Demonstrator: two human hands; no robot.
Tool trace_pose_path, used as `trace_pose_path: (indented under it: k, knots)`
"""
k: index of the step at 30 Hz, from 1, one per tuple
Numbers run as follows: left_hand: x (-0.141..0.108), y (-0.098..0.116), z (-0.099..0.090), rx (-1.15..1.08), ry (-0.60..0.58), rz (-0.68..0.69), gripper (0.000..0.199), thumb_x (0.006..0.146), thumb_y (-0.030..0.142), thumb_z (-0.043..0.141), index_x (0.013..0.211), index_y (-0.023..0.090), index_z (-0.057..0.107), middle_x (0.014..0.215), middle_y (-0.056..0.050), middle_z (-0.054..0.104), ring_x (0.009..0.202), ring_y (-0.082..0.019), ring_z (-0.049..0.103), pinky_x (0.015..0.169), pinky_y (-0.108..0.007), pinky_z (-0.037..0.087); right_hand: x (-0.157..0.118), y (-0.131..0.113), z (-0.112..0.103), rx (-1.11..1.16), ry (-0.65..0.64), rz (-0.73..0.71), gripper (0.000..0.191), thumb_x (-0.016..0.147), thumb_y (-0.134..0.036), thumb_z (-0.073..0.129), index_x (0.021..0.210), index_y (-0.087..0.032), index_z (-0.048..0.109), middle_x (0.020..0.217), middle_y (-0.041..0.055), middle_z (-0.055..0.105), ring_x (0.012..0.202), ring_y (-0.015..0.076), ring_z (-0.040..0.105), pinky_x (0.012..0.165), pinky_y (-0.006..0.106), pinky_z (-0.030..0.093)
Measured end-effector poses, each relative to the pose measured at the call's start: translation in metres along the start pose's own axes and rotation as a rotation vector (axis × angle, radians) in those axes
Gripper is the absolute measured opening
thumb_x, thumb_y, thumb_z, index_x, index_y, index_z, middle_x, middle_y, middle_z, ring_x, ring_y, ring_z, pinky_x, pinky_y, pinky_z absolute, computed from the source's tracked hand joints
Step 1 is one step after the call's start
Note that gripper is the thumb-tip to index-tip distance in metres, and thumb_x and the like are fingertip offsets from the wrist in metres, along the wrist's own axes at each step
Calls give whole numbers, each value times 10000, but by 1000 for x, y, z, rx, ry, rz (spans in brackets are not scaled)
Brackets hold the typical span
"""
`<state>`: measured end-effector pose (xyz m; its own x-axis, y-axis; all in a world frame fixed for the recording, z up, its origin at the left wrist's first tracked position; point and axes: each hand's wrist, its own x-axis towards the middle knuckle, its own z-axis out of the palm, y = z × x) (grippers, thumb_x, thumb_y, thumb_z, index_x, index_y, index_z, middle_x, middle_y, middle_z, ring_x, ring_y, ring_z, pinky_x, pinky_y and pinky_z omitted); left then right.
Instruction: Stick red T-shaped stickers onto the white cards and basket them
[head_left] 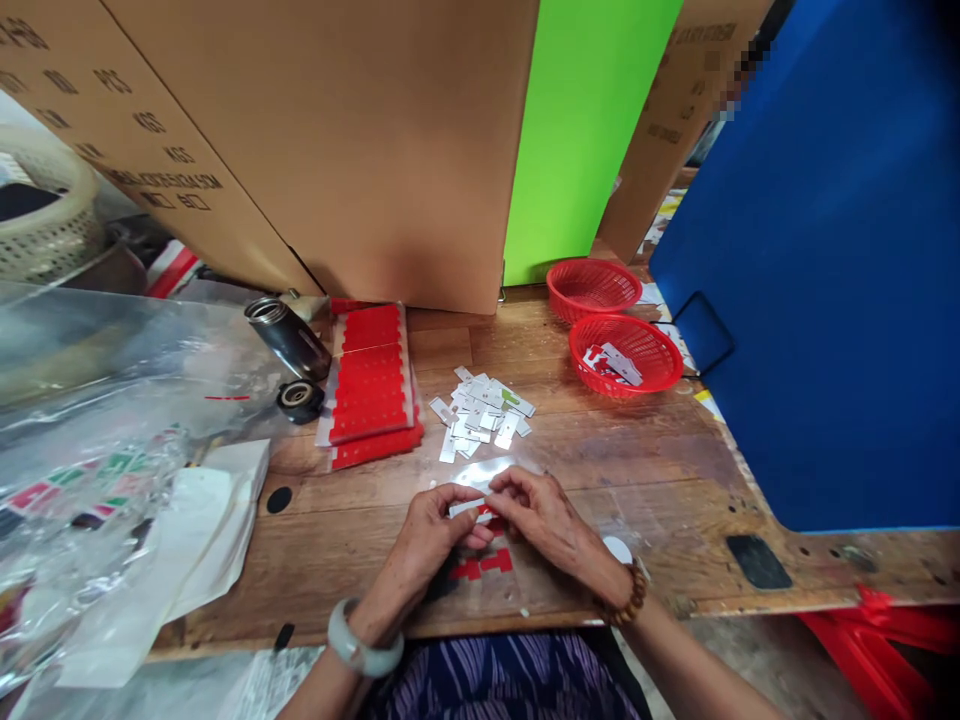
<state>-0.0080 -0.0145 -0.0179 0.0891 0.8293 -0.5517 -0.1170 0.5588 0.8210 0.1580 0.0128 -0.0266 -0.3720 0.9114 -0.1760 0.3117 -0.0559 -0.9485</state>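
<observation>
Near the table's front edge, my left hand (439, 530) pinches a small white strip (466, 507) between thumb and fingers. My right hand (546, 520) is closed at the strip's other end, its fingertips at a bit of red that shows beside the strip. Whether that red is stuck to the strip I cannot tell. Below the hands lie red cut-out pieces (484, 565), apparently on a clear sheet. Just beyond the fingers is a heap of white strips (480, 412) with small holes, one partly green.
Left of the heap lie stacked red sheets (371, 375), beside a dark flask (289, 338) and its black lid (299, 400). Two red baskets (626, 322) stand back right, the nearer holding strips. Cardboard (360, 140) and a blue panel (825, 300) border the table; plastic bags (97, 400) cover the left.
</observation>
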Motion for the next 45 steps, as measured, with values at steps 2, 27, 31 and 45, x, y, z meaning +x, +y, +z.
trace_pose_path:
  k: [2,27,31,45]
  knots:
    - [1,1,-1,0,-46,1,390,654,335,767,935,110,618,627,-62,709,578,-164,682,589,-229,516,3,3,3,113,-90,72,194,838,-355,562,780,-172,592,549,-49,537,463,85,464,458,200,346]
    - [93,38,-29,1135,195,585,182,802,251,619,936,146,557,924,-112,592,849,-246,556,731,-337,405,-16,3,22,-160,116,-6,89,844,-207,550,892,-192,624,846,24,624,783,165,587,730,298,465]
    - [97,36,-26,1079,204,573,94,784,218,611,833,173,545,792,-56,568,765,-219,540,685,-314,385,-24,9,32,-288,127,-106,141,856,-142,533,958,-204,609,951,40,581,858,172,563,794,310,451]
    - [55,22,-20,231,127,406,202,796,359,586,774,193,473,656,11,613,548,-145,633,509,-251,501,-15,24,6,-406,225,-189,138,902,-146,455,913,-195,584,909,48,547,864,199,529,805,347,423]
